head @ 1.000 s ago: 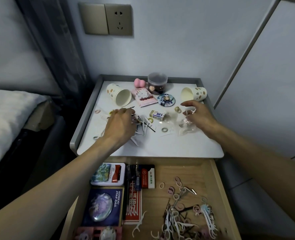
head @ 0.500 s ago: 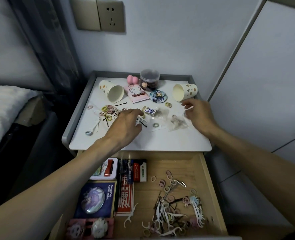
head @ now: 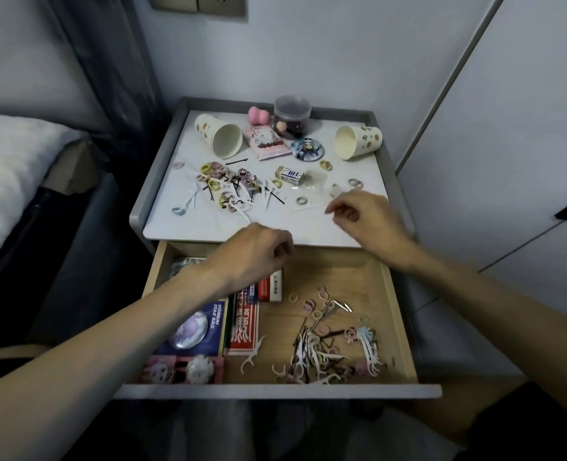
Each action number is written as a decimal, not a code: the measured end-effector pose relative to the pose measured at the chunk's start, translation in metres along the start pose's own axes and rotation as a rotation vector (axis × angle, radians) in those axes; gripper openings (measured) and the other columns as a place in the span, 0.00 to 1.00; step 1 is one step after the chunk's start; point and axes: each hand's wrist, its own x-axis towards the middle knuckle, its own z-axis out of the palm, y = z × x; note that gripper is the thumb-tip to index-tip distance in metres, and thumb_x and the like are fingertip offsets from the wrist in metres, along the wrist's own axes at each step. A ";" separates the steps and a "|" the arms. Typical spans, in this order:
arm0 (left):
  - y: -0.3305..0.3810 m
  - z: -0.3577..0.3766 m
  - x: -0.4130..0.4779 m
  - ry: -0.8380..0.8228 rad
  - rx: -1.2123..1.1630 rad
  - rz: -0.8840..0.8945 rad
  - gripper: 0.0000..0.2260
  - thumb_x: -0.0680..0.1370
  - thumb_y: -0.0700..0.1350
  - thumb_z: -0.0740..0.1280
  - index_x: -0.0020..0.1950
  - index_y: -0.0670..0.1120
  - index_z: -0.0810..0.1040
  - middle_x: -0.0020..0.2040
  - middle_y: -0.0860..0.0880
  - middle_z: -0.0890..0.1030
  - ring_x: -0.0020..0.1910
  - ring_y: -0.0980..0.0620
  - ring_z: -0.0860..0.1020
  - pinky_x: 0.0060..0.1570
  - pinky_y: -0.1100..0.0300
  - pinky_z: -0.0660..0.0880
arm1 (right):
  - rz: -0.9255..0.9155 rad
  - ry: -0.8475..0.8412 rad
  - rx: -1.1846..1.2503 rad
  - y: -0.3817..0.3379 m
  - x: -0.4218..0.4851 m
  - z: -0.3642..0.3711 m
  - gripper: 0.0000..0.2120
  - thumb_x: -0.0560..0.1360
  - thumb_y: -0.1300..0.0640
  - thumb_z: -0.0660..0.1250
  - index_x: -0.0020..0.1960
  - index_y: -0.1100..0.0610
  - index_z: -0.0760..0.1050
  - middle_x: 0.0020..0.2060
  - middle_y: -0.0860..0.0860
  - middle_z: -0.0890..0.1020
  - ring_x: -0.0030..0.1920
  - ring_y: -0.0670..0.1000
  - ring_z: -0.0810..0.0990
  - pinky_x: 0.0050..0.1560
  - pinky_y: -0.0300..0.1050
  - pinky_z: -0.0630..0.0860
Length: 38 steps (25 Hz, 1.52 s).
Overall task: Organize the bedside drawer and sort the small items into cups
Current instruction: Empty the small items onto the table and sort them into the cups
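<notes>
Two dotted paper cups lie on their sides at the back of the white nightstand top [head: 209,224]: the left cup [head: 222,141] and the right cup [head: 355,142]. A heap of hair ties, bobby pins and floss picks [head: 232,188] sits left of centre on the top. A second heap of the same small items [head: 325,347] lies in the right half of the open wooden drawer [head: 399,321]. My left hand [head: 259,254] hovers over the drawer's back edge, fingers loosely curled, nothing visible in it. My right hand [head: 365,217] hangs over the top's front right, fingers also loosely curled.
Behind the heap stand a dark jar [head: 291,116], a pink sponge [head: 259,115], a pink packet [head: 267,144], a round badge [head: 307,148] and a small eraser box [head: 290,174]. Boxes and cards [head: 245,324] fill the drawer's left half. A bed [head: 9,168] lies left, a white cabinet [head: 508,161] right.
My left hand has pulled back from the heap on the top to the drawer's back edge. My right hand has drawn back from the right cup toward the front.
</notes>
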 end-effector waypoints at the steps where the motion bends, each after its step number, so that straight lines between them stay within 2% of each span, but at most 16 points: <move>1: 0.002 0.012 -0.009 -0.123 0.041 -0.017 0.07 0.76 0.42 0.69 0.53 0.46 0.82 0.48 0.50 0.84 0.47 0.53 0.81 0.47 0.60 0.77 | -0.060 -0.150 -0.006 -0.007 -0.021 0.008 0.11 0.75 0.60 0.71 0.56 0.50 0.80 0.49 0.44 0.80 0.47 0.41 0.77 0.50 0.36 0.74; 3: 0.005 0.039 -0.028 -0.384 0.076 -0.126 0.05 0.76 0.42 0.69 0.50 0.43 0.82 0.46 0.47 0.84 0.46 0.50 0.82 0.46 0.57 0.78 | -0.126 -0.474 -0.183 -0.008 -0.061 0.029 0.20 0.73 0.51 0.74 0.63 0.46 0.76 0.56 0.43 0.77 0.56 0.42 0.75 0.58 0.44 0.74; 5: 0.004 0.062 -0.042 -0.536 0.097 -0.246 0.04 0.77 0.39 0.66 0.43 0.41 0.79 0.42 0.44 0.81 0.41 0.49 0.81 0.40 0.60 0.76 | -0.035 -0.705 -0.346 0.003 -0.086 0.050 0.36 0.70 0.44 0.76 0.73 0.44 0.65 0.68 0.45 0.69 0.68 0.47 0.68 0.67 0.49 0.69; 7: 0.000 0.081 -0.050 -0.553 0.124 -0.317 0.07 0.77 0.35 0.63 0.48 0.39 0.80 0.46 0.41 0.81 0.44 0.45 0.81 0.38 0.62 0.72 | 0.084 -0.801 -0.380 0.016 -0.095 0.065 0.48 0.67 0.44 0.77 0.78 0.43 0.53 0.75 0.48 0.58 0.75 0.53 0.57 0.73 0.55 0.63; 10: -0.003 0.096 -0.053 -0.522 0.194 -0.334 0.12 0.78 0.34 0.62 0.59 0.38 0.79 0.57 0.40 0.81 0.54 0.43 0.81 0.42 0.60 0.71 | 0.055 -0.840 -0.501 0.025 -0.096 0.083 0.56 0.64 0.43 0.79 0.79 0.42 0.45 0.77 0.49 0.48 0.76 0.57 0.50 0.75 0.60 0.57; 12: -0.002 0.100 -0.053 -0.503 0.225 -0.297 0.12 0.79 0.34 0.61 0.61 0.38 0.79 0.58 0.40 0.80 0.56 0.43 0.80 0.47 0.60 0.73 | 0.002 -0.813 -0.576 0.029 -0.095 0.092 0.56 0.62 0.42 0.79 0.79 0.41 0.47 0.76 0.51 0.51 0.75 0.57 0.53 0.74 0.60 0.59; 14: -0.001 0.102 -0.053 -0.472 0.225 -0.276 0.12 0.80 0.34 0.60 0.62 0.38 0.78 0.59 0.40 0.80 0.57 0.43 0.80 0.53 0.57 0.75 | -0.015 -0.756 -0.539 0.033 -0.093 0.094 0.50 0.64 0.43 0.79 0.77 0.42 0.52 0.74 0.51 0.57 0.72 0.56 0.59 0.71 0.58 0.64; 18: -0.004 0.106 -0.054 -0.452 0.192 -0.255 0.10 0.80 0.39 0.63 0.60 0.40 0.78 0.57 0.42 0.80 0.55 0.45 0.79 0.56 0.56 0.76 | -0.035 -0.663 -0.431 0.037 -0.089 0.094 0.41 0.68 0.45 0.77 0.74 0.43 0.59 0.70 0.49 0.64 0.70 0.55 0.64 0.68 0.56 0.69; 21: -0.001 0.109 -0.048 -0.455 0.058 -0.216 0.07 0.80 0.46 0.67 0.51 0.43 0.79 0.50 0.46 0.82 0.45 0.51 0.78 0.51 0.59 0.77 | -0.007 -0.758 -0.475 0.035 -0.089 0.079 0.52 0.64 0.43 0.79 0.78 0.43 0.50 0.73 0.52 0.58 0.74 0.57 0.58 0.74 0.55 0.61; 24: 0.010 0.115 -0.044 -0.437 -0.009 -0.111 0.04 0.80 0.43 0.66 0.50 0.45 0.79 0.48 0.48 0.81 0.42 0.52 0.80 0.42 0.64 0.76 | -0.100 -0.910 -0.799 0.034 -0.096 0.059 0.65 0.61 0.43 0.81 0.79 0.45 0.35 0.76 0.57 0.50 0.75 0.60 0.54 0.74 0.56 0.59; 26: 0.014 0.118 -0.044 -0.417 0.017 0.019 0.05 0.80 0.43 0.65 0.53 0.45 0.79 0.57 0.47 0.77 0.46 0.50 0.79 0.46 0.63 0.78 | -0.182 -0.892 -0.929 0.032 -0.103 0.061 0.64 0.65 0.50 0.80 0.78 0.46 0.31 0.76 0.59 0.51 0.74 0.60 0.59 0.71 0.54 0.65; 28: 0.012 0.121 -0.044 -0.403 0.101 0.153 0.09 0.79 0.47 0.67 0.57 0.47 0.77 0.68 0.46 0.69 0.54 0.48 0.76 0.55 0.57 0.77 | -0.212 -0.861 -0.941 0.031 -0.106 0.070 0.61 0.67 0.57 0.78 0.78 0.47 0.31 0.75 0.58 0.54 0.71 0.59 0.62 0.66 0.54 0.72; 30: 0.010 0.124 -0.044 -0.438 0.164 0.226 0.20 0.77 0.50 0.69 0.67 0.49 0.70 0.73 0.44 0.62 0.61 0.46 0.73 0.60 0.51 0.75 | -0.162 -0.843 -0.876 0.032 -0.102 0.075 0.61 0.66 0.56 0.79 0.79 0.47 0.33 0.72 0.57 0.57 0.69 0.58 0.65 0.63 0.54 0.75; 32: 0.011 0.127 -0.042 -0.484 0.212 0.270 0.31 0.77 0.46 0.69 0.76 0.52 0.57 0.75 0.42 0.58 0.63 0.43 0.71 0.59 0.50 0.75 | -0.081 -0.818 -0.755 0.035 -0.095 0.075 0.59 0.65 0.50 0.80 0.79 0.47 0.39 0.69 0.56 0.61 0.68 0.58 0.67 0.62 0.53 0.75; 34: 0.014 0.128 -0.041 -0.503 0.310 0.335 0.35 0.79 0.43 0.66 0.79 0.55 0.48 0.75 0.40 0.57 0.65 0.41 0.70 0.56 0.51 0.74 | -0.054 -0.771 -0.675 0.037 -0.090 0.076 0.53 0.67 0.48 0.79 0.79 0.48 0.47 0.67 0.56 0.64 0.67 0.58 0.68 0.63 0.54 0.73; 38: 0.011 0.129 -0.038 -0.456 0.352 0.402 0.31 0.80 0.41 0.63 0.78 0.57 0.54 0.71 0.41 0.63 0.61 0.41 0.72 0.52 0.50 0.75 | -0.030 -0.722 -0.600 0.039 -0.084 0.079 0.44 0.69 0.48 0.77 0.77 0.48 0.56 0.66 0.57 0.67 0.66 0.57 0.70 0.64 0.52 0.71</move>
